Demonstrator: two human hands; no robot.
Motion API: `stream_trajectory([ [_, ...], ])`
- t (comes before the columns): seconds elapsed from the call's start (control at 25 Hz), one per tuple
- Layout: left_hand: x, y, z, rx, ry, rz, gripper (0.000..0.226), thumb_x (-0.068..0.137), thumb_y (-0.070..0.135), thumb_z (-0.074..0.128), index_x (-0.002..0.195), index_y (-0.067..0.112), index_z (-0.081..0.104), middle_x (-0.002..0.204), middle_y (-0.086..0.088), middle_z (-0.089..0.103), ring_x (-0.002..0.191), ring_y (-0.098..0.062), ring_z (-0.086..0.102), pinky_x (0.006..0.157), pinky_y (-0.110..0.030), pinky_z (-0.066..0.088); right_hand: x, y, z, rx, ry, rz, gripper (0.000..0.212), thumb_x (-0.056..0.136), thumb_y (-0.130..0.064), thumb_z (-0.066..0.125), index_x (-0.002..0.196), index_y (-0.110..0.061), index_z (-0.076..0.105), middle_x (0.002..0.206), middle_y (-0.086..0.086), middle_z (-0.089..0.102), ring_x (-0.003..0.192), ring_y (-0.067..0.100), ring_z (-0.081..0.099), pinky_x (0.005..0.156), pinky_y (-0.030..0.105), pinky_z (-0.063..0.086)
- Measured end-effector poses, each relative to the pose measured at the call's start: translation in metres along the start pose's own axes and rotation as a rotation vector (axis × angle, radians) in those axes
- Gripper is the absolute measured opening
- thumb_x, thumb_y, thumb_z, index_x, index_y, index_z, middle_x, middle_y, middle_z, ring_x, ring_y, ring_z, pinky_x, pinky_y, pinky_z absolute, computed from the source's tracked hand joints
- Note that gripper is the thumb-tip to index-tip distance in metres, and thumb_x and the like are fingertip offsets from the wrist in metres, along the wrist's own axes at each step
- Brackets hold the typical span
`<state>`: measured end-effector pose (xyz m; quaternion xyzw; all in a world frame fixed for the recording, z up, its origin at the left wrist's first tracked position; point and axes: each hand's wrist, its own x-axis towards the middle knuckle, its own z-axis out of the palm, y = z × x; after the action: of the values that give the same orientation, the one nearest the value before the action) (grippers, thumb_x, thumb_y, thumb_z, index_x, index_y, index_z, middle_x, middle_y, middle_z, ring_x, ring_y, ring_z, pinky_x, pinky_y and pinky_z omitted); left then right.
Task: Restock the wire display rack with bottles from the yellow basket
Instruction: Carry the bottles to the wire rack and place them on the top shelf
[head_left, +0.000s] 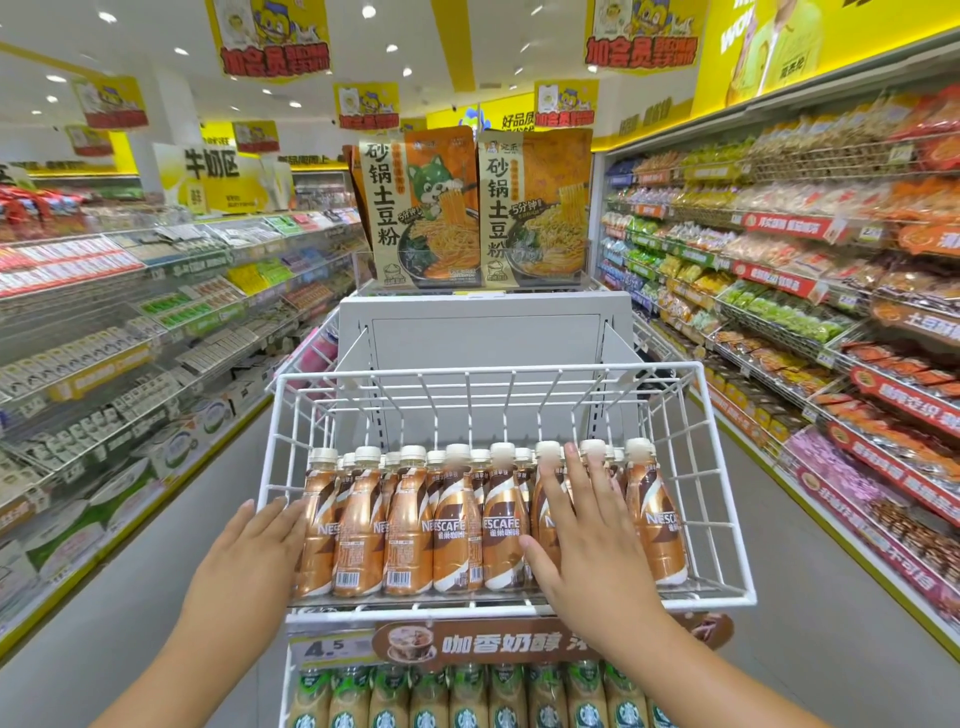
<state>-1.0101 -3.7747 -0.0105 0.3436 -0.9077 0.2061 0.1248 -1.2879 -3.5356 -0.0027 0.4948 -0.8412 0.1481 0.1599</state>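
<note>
A white wire display rack (483, 371) stands in front of me at the end of an aisle. Its upper basket holds two rows of brown Nescafe coffee bottles (457, 525) with cream caps, standing upright along the front. My left hand (260, 540) lies flat, fingers straight, against the leftmost bottles at the basket's left side. My right hand (587, 535) presses with spread straight fingers on the front of the bottles right of centre. Neither hand holds a bottle. The yellow basket is not in view.
Below the wire basket a price strip (332, 649) reads 4.5, and a lower tier holds green-capped Starbucks bottles (467, 696). Two noodle bags (478, 208) stand on top of the rack. Stocked shelves (831, 312) line both aisles left and right.
</note>
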Motion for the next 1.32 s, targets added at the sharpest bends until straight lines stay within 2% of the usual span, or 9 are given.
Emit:
stream_trajectory([
  [0.08,-0.002,0.007,-0.004,-0.044,-0.032,-0.037,0.074,0.061,0.035,0.094,0.125,0.007,0.071,0.132,-0.011,0.068,0.124,-0.032,0.062,0.112,-0.048,0.036,0.000,0.001,-0.004,0.002,0.006,0.005,0.081,0.097,-0.070,0.012,0.161,-0.032,-0.018,0.166,-0.001,-0.034,0.153,0.022,-0.033,0.127,0.046,-0.008],
  [0.16,0.001,0.022,-0.010,-0.063,0.060,-0.078,0.066,0.086,0.055,0.064,0.136,0.013,0.063,0.143,-0.012,0.059,0.136,-0.032,0.053,0.116,-0.046,0.029,-0.002,0.004,-0.009,0.004,0.011,0.006,0.080,0.097,-0.069,0.013,0.162,-0.032,-0.017,0.167,-0.001,-0.033,0.153,0.023,-0.032,0.126,0.045,-0.010],
  [0.28,0.015,0.053,-0.029,-0.092,0.156,-0.130,0.075,0.092,0.063,0.033,0.147,0.016,0.051,0.156,-0.015,0.043,0.147,-0.034,0.037,0.120,-0.047,0.021,-0.002,0.013,-0.013,-0.019,0.025,-0.006,0.077,0.101,-0.065,0.019,0.163,-0.030,-0.011,0.168,0.002,-0.029,0.153,0.025,-0.031,0.127,0.045,-0.008],
  [0.48,0.029,0.112,-0.055,-0.122,0.145,-0.200,0.077,0.094,0.067,0.026,0.156,0.023,0.038,0.164,-0.014,0.030,0.153,-0.037,0.020,0.122,-0.055,0.023,-0.010,0.035,-0.015,-0.035,0.046,-0.029,0.075,0.103,-0.065,0.021,0.164,-0.029,-0.003,0.171,0.005,-0.018,0.156,0.028,-0.022,0.126,0.046,-0.006],
  [0.64,0.016,0.163,-0.063,-0.166,0.118,-0.235,0.078,0.096,0.072,0.022,0.160,0.027,0.027,0.168,-0.009,0.018,0.156,-0.032,0.009,0.125,-0.053,0.013,-0.027,0.048,-0.015,-0.025,0.028,-0.062,0.077,0.102,-0.067,0.021,0.165,-0.028,0.002,0.172,0.005,-0.016,0.156,0.027,-0.023,0.128,0.051,-0.003],
  [0.76,-0.003,0.193,-0.074,-0.182,0.097,-0.241,0.079,0.096,0.074,0.018,0.161,0.030,0.019,0.170,-0.007,0.005,0.157,-0.030,0.000,0.126,-0.050,0.000,-0.046,0.053,-0.021,-0.009,-0.040,-0.088,0.078,0.101,-0.068,0.014,0.163,-0.029,-0.011,0.169,0.004,-0.027,0.153,0.026,-0.031,0.127,0.053,-0.004],
  [0.88,-0.025,0.213,-0.090,-0.211,0.077,-0.250,0.079,0.095,0.075,0.015,0.161,0.035,0.003,0.170,-0.003,-0.010,0.156,-0.028,-0.013,0.126,-0.050,-0.001,-0.067,0.055,-0.028,0.032,-0.035,-0.106,0.078,0.100,-0.069,0.012,0.162,-0.030,-0.014,0.169,0.004,-0.027,0.154,0.026,-0.030,0.128,0.053,-0.003],
  [1.08,-0.062,0.232,-0.125,-0.232,0.080,-0.213,0.080,0.095,0.075,0.011,0.161,0.034,-0.007,0.170,-0.002,-0.011,0.155,-0.025,-0.016,0.126,-0.046,-0.004,-0.110,0.052,-0.048,0.004,0.010,-0.088,0.081,0.097,-0.069,0.010,0.165,-0.026,0.002,0.171,0.005,-0.019,0.156,0.027,-0.022,0.126,0.053,0.000],
  [1.32,-0.142,0.241,-0.151,-0.309,0.074,-0.165,0.080,0.094,0.076,0.011,0.162,0.035,0.000,0.170,-0.002,-0.009,0.156,-0.025,-0.013,0.127,-0.048,0.001,-0.199,0.032,-0.087,-0.039,-0.042,0.016,0.079,0.100,-0.070,0.014,0.164,-0.029,-0.008,0.169,0.003,-0.024,0.155,0.027,-0.026,0.128,0.051,-0.003],
])
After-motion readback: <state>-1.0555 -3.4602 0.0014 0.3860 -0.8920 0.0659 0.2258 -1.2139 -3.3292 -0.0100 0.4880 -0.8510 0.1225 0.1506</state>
